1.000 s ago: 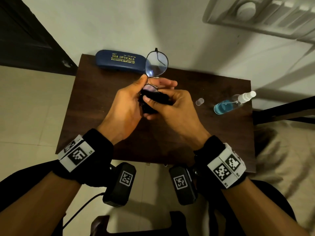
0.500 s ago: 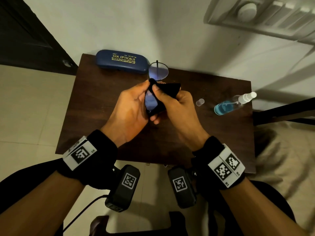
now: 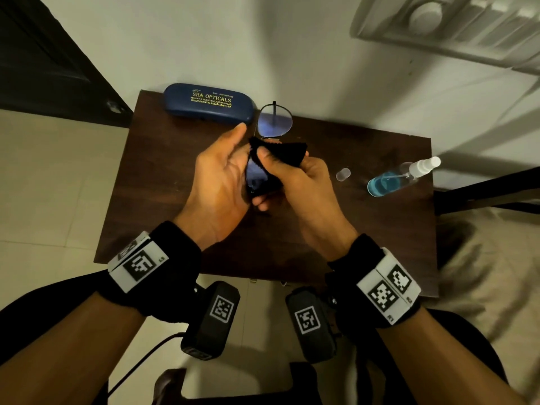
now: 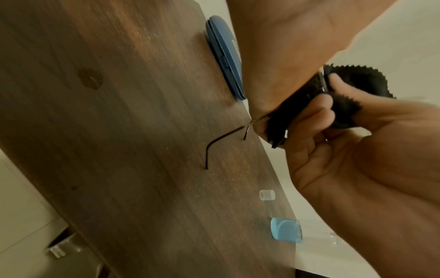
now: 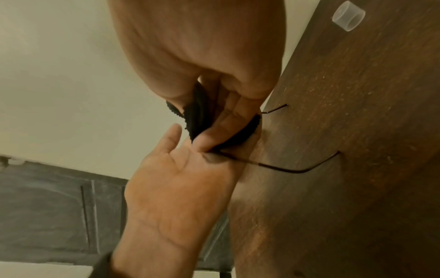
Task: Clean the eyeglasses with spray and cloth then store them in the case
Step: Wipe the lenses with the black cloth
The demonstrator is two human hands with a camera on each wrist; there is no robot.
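The eyeglasses (image 3: 264, 147) are held up above the table (image 3: 163, 182), between both hands, in front of the case (image 3: 208, 103). The frame's long axis is seen running away from the person toward the case: one lens stands free at the far end, just beside the case's right end, and the near lens is covered where the hands meet.

The left hand (image 3: 217, 182) is spread palm-up with thumb extended; the frame seems to be supported on its fingers from below, but how they close on it is hidden, so that grip cannot be told. The right hand (image 3: 295, 182) is curled, thumb and fingers pinching the black cloth (image 3: 287, 152) around the near lens. In the wrist views both temple arms are seen unfolded, hanging toward the tabletop.

Judged step: wiping of the near lens. For the far lens, the cloth would need to be moved along the frame axis, away from the person; the right hand is the nearer one, cloth already in it.

The spray bottle (image 3: 393, 179) is lying on its side well to the right of the case, its clear cap (image 3: 342, 174) between it and the hands. The case is shut, not yet opened for storage.

Counts: one pair of eyeglasses, one cloth, one spray bottle, one cap, one case.
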